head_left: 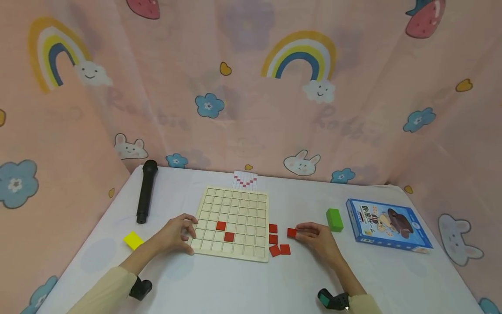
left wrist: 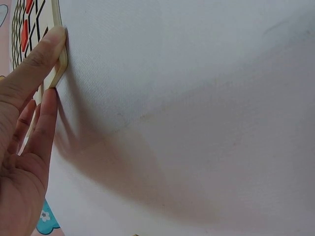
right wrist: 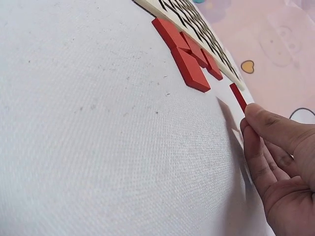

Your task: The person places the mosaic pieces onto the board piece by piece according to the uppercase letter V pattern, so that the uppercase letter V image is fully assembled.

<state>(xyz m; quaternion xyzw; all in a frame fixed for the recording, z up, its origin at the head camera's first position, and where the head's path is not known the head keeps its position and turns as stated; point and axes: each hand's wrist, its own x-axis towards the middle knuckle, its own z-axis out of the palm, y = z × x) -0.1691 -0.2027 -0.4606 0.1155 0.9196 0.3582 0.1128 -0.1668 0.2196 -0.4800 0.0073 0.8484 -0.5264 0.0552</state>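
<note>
A cream wooden grid board (head_left: 247,224) lies on the white table, with two red square tiles set diagonally in its cells, an upper-left one (head_left: 221,226) and a lower-right one (head_left: 229,237). My left hand (head_left: 172,235) holds the board's near-left corner; in the left wrist view the thumb (left wrist: 47,49) presses its edge. To the right of the board, my right hand (head_left: 318,240) pinches a red square tile (head_left: 292,233) between thumb and fingers, raised off the table in the right wrist view. Several loose red tiles (right wrist: 189,69) lie along the board's right edge.
A pattern card (head_left: 245,180) sits behind the board. A black microphone-shaped object (head_left: 147,192) and yellow block (head_left: 133,240) are on the left. A green block (head_left: 334,220) and blue game box (head_left: 389,224) are on the right. A printed pink curtain (head_left: 251,131) surrounds the table.
</note>
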